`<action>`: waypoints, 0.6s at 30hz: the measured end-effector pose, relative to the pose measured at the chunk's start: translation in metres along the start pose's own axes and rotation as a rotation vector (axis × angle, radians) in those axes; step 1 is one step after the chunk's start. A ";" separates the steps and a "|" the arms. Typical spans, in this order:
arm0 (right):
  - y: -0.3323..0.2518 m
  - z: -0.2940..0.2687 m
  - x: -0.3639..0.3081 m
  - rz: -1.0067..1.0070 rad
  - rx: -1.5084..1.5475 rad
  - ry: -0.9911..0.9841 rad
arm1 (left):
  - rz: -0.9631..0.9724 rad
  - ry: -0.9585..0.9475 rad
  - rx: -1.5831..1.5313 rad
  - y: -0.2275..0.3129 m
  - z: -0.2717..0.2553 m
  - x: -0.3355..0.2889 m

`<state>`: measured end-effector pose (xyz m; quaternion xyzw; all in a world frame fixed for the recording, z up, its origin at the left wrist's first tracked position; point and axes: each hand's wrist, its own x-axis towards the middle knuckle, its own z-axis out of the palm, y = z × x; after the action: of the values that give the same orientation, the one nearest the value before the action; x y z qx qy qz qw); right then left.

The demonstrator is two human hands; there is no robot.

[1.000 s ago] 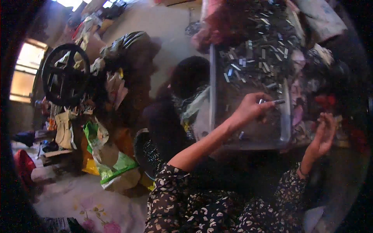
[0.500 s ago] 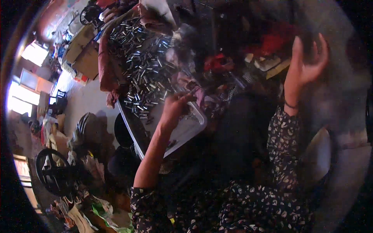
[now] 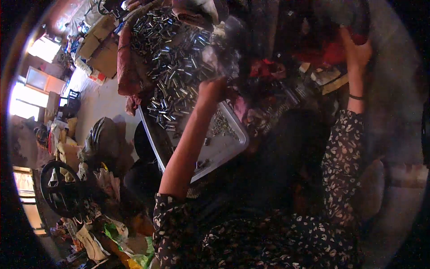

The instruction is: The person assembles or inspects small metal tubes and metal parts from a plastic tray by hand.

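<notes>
My left hand (image 3: 212, 91) is over the right side of a heap of small shiny metal cylinders (image 3: 172, 71). Its fingers are curled in and partly lost in the dark, so whatever they hold cannot be made out. Beneath that forearm lies a pale plastic tray (image 3: 230, 148) with a few small dark pieces and fine bits in it. At the upper right, my right hand (image 3: 358, 53) is raised with its fingers around the lower end of a dark rounded part (image 3: 356, 15), which shows some red at its bottom edge. Shadow hides much of this grip.
A reddish cloth roll (image 3: 127, 67) borders the heap on the left. Red fabric or parts (image 3: 267, 68) and pale blocks (image 3: 324, 75) lie in the dark between my hands. Cardboard boxes (image 3: 99, 49), a black spoked wheel (image 3: 58, 188) and crumpled bags (image 3: 123, 235) are on the left.
My right hand, open and raised before, has moved up and closed around the dark rounded part. My left hand has shifted slightly up and right, its fingers now less visible.
</notes>
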<state>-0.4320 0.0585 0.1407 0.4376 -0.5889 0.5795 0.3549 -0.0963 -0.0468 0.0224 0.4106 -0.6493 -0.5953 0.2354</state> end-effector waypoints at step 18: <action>-0.073 -0.004 0.106 0.197 -0.145 -0.464 | -0.083 0.017 -0.140 0.004 0.001 0.034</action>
<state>-0.4031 0.0554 0.2667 0.4727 -0.7342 0.4517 0.1828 -0.1167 -0.0744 0.0195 0.4246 -0.5865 -0.6450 0.2443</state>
